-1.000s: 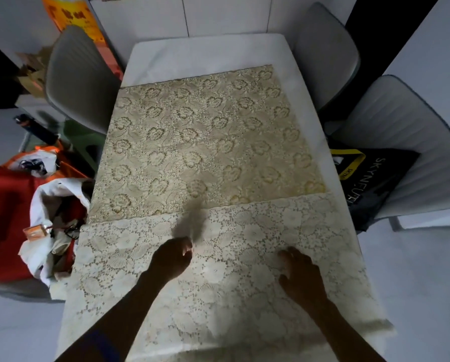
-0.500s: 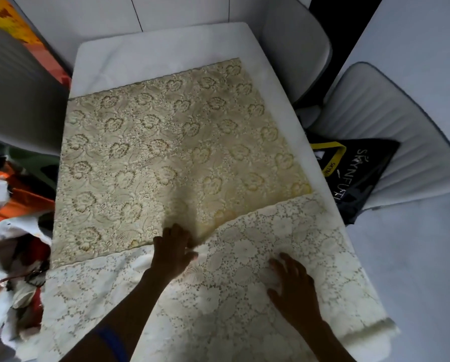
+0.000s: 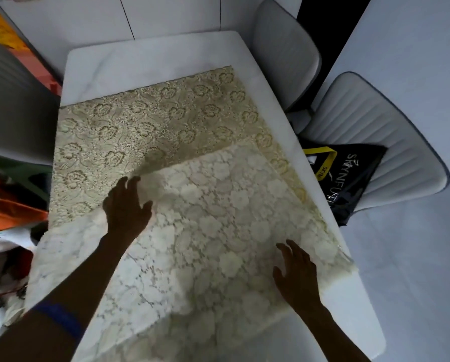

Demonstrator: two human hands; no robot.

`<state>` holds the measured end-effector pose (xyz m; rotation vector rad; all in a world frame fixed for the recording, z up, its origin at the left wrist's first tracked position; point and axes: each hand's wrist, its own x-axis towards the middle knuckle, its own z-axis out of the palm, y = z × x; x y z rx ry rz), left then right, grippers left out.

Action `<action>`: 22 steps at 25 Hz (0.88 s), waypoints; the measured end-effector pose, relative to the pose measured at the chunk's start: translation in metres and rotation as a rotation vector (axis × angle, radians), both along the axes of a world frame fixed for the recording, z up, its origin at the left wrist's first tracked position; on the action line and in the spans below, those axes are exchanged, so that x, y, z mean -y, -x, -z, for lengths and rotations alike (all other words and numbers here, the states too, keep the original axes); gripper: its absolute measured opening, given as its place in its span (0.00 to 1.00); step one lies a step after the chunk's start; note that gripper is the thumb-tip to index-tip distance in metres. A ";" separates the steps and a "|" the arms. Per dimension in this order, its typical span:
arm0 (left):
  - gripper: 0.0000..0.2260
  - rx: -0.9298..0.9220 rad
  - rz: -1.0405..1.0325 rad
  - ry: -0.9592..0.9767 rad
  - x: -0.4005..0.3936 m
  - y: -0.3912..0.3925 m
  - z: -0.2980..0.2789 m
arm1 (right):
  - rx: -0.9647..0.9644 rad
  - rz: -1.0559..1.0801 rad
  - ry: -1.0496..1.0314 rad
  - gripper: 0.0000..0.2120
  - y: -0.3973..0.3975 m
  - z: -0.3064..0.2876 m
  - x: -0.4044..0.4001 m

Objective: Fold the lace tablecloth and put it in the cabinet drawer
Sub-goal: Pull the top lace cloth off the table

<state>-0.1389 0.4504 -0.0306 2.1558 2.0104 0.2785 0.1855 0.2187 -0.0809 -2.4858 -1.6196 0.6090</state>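
Observation:
The cream lace tablecloth [image 3: 213, 220] lies spread over the near half of the white table [image 3: 150, 61], its far edge overlapping a gold floral cloth [image 3: 150, 126] that covers the table's middle. My left hand [image 3: 127, 205] lies flat with spread fingers on the lace near its far edge. Close to the right edge of the lace, my right hand [image 3: 295, 270] also rests flat with fingers spread. Neither hand grips the fabric. No cabinet or drawer is in view.
Two grey chairs [image 3: 286, 53] [image 3: 375, 142] stand along the table's right side, the nearer one holding a black bag [image 3: 349, 176]. Another grey chair [image 3: 12, 108] is at the left, with orange and white clutter [image 3: 7, 231] on the floor below it.
Both hands slid forward over the lace, the left hand opening from curled to flat. The lace's far edge shifted farther onto the gold cloth, more on the right. The camera view turned.

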 end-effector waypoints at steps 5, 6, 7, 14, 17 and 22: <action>0.09 0.198 0.420 0.185 0.121 -0.045 0.026 | 0.056 0.068 0.035 0.30 -0.002 -0.002 0.011; 0.10 0.178 0.493 0.264 0.152 -0.052 0.033 | 0.082 -0.046 -0.038 0.31 -0.002 0.000 0.015; 0.12 0.129 0.567 0.305 0.180 -0.055 0.042 | 0.107 -0.235 -0.121 0.32 0.001 0.005 0.022; 0.39 -0.035 0.455 0.243 0.274 -0.025 0.062 | 0.127 -0.547 -0.070 0.11 0.049 0.007 0.042; 0.38 -0.149 0.173 0.263 0.293 0.007 0.049 | 0.009 -0.447 -0.203 0.06 0.034 -0.008 0.055; 0.24 -0.132 -0.046 0.201 0.356 0.012 0.003 | 0.017 -0.442 -0.252 0.09 -0.019 -0.053 0.132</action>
